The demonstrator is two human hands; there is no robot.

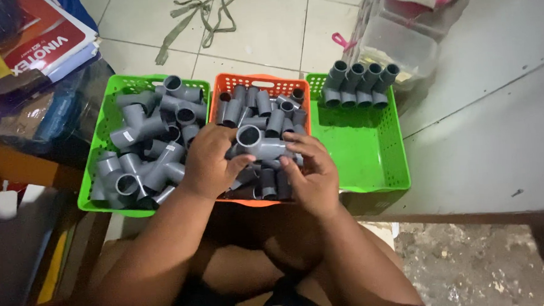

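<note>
Floor tiles, pale and square, are filling the upper part of the view, with a strip of olive webbing lying loose on them. Three plastic baskets are sitting side by side below that. The right green basket is holding only a neat row of assembled grey fittings against its far wall. The left green basket is lying heaped with grey Y-shaped pipe joints. The orange basket between them is carrying short grey pipe sleeves, many standing on end. Both arms are reaching in over the orange basket. The left hand is curling closed around one end of a grey pipe fitting, thumb pressing toward its underside. The right hand is gripping the other end, fingers bent over the top of it. The fitting is being held just above the orange basket, its round open socket facing up toward the camera. A clear plastic container is standing beyond the right basket.
</note>
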